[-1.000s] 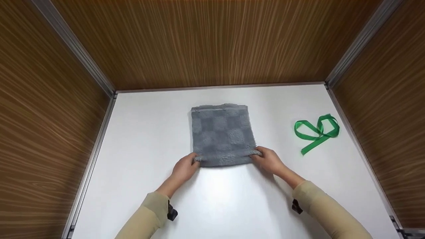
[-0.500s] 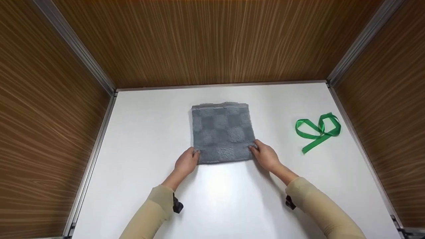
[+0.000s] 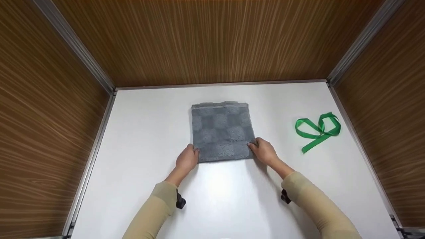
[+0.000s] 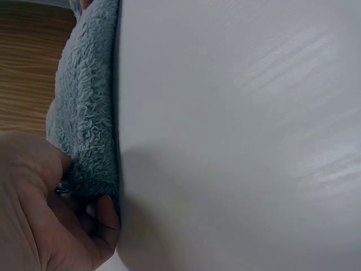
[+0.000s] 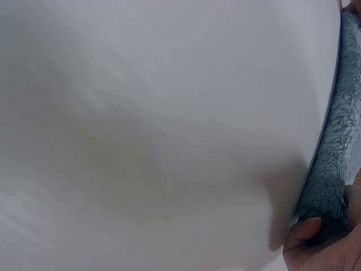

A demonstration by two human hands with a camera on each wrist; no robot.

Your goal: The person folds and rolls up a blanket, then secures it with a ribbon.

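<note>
A folded grey checkered towel [image 3: 221, 131] lies flat in the middle of the white table [image 3: 149, 132]. My left hand [image 3: 187, 158] pinches its near left corner, and my right hand [image 3: 263, 150] pinches its near right corner. In the left wrist view the fluffy towel edge [image 4: 84, 113] runs up from my left hand [image 4: 51, 214], whose thumb and fingers curl round the corner. In the right wrist view the towel edge [image 5: 333, 164] shows at the right, with my right hand [image 5: 321, 243] gripping its lower end.
A green ribbon [image 3: 317, 130] lies looped on the table at the right, close to the right wall. Wood-grain walls [image 3: 212, 39] with metal corner rails enclose the table on the left, back and right.
Both hands have slid the towel's near edge a little away from me, toward the back wall. The raised near fold now lies flatter. The ribbon has not moved.
</note>
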